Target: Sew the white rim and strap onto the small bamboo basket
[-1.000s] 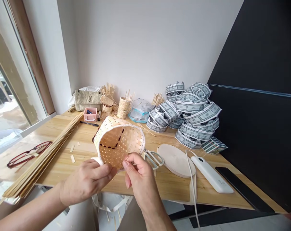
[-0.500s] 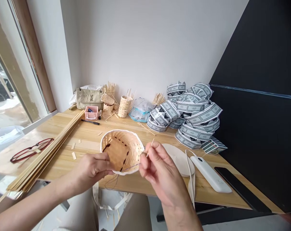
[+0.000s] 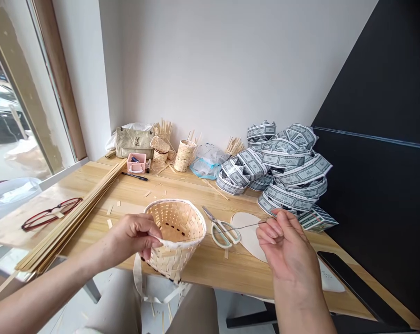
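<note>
Right hand [image 3: 288, 246] has moved farther from the woven basket [image 3: 171, 260], pinched together on a thread [image 3: 245, 226] stretched to the white rim [image 3: 178, 244]; left hand [image 3: 135, 234] clamps that rim, basket at the near counter edge [image 3: 227, 281].

two hands [image 3: 288, 246], one large basket [image 3: 173, 260], one scissors [image 3: 214, 221], one pen [image 3: 135, 176], one handbag [image 3: 135, 144]

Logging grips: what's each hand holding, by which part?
Left hand: pale wicker basket, by its white rim. Right hand: thin dark thread, beyond the rim.
</note>
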The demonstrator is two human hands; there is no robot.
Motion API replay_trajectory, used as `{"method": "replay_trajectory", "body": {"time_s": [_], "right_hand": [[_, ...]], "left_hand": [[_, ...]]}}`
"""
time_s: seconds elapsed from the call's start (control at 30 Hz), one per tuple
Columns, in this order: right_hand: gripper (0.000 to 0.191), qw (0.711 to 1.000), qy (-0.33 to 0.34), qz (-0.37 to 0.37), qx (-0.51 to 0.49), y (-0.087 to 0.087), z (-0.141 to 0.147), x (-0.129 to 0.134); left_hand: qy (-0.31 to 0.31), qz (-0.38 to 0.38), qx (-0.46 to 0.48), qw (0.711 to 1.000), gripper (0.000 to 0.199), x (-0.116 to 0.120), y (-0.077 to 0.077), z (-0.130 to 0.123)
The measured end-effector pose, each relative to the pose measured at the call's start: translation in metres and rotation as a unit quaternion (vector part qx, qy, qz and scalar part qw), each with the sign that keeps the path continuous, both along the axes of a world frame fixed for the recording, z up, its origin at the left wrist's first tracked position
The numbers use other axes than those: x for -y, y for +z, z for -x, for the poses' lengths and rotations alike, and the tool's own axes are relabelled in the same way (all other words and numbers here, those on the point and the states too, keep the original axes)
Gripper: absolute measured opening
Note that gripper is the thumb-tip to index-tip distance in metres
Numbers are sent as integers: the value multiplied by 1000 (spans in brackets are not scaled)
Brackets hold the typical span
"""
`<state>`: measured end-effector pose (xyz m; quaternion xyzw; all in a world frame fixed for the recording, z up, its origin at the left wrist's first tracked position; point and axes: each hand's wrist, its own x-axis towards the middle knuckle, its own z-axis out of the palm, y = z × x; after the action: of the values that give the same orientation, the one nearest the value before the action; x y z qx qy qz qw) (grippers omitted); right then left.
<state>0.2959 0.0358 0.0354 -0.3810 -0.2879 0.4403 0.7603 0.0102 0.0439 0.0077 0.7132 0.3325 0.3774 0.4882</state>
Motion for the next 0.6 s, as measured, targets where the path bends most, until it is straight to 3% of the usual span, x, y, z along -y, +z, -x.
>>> {"method": "replay_trajectory", "body": {"time_s": [0.17, 0.23, 0.33, 0.4, 0.5, 0.57, 0.6], "right_hand": [[33, 1000, 1, 13, -16, -12, -14, 0], [33, 1000, -4, 16, -11, -16, -18, 0], [32, 999, -30, 15, 6, -19, -21, -2], [30, 997, -70, -12, 36, -15, -17, 0], [15, 972, -144, -108, 152, 2, -1, 13], [2, 923, -151, -162, 316, 16, 15, 25], [8, 875, -135, -184, 428, 23, 24, 31]], "left_hand": [[-1, -17, -12, 1000, 30, 2, 3, 0], [-8, -69, -24, 997, 25, 4, 4, 0], [-19, -208, -72, 975, 21, 8, 6, 1], [-16, -324, -129, 937, 23, 11, 8, 2], [9, -473, -215, 855, 28, 16, 10, 7], [20, -537, -248, 806, 33, 20, 9, 10], [20, -559, -258, 788, 35, 22, 9, 12]]}}
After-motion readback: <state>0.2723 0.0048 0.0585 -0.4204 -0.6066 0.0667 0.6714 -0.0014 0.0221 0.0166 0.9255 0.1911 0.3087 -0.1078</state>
